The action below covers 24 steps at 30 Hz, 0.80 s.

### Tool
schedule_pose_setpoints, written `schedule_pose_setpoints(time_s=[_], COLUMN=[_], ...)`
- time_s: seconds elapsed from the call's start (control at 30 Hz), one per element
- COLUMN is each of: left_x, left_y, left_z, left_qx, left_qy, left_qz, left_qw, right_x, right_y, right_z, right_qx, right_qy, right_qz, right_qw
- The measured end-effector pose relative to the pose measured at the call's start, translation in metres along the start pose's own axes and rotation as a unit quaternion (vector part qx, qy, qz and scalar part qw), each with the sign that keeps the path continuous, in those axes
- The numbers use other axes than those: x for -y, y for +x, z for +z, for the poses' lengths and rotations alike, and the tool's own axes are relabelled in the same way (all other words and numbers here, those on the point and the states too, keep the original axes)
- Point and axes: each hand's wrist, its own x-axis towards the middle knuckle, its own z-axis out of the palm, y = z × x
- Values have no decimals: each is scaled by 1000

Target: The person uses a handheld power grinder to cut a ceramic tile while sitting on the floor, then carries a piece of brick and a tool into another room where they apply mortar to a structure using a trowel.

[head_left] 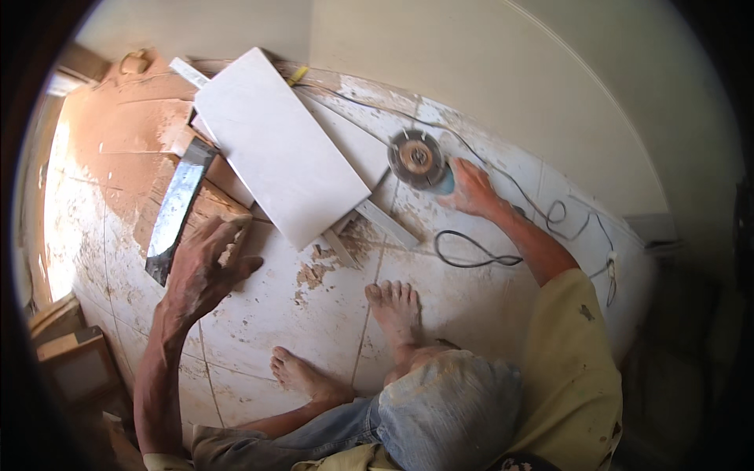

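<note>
My right hand (473, 191) is wrapped round the blue-green body of an angle grinder (444, 182). The grinder's segmented cutting disc (416, 159) faces up, just above or on the tiled floor. On the left, my left hand (206, 263) reaches to the near end of a wooden block (210, 206), its fingers bent and the thumb held apart. Its fingertips are partly hidden against the wood. A long, glossy dark strip (177, 206) lies slanted on the block beside that hand. Between my hands, a white rectangular tile (279, 145) rests tilted over other pieces.
A narrow pale strip (387, 224) pokes out below the tile. A black cable (471, 250) loops over the floor at right, near the wall (503, 71). Reddish dust (137, 129) covers the far left floor. Wooden frames (78, 357) stand at lower left; my bare feet (395, 314) are in front.
</note>
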Motion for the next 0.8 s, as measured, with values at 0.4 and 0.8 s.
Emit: schedule_pose_setpoints(time_s=[0.4, 0.8], left_x=[-121, -150], left_y=[90, 51], left_z=[127, 182], left_qx=[31, -76], left_qy=[-614, -713], left_qz=[42, -116], left_qw=[788, 687], right_x=[128, 201], right_y=[40, 53], right_z=[-134, -142], right_qx=[-33, 95], right_qy=[379, 579], right_qz=[-142, -62], right_qw=[914, 807])
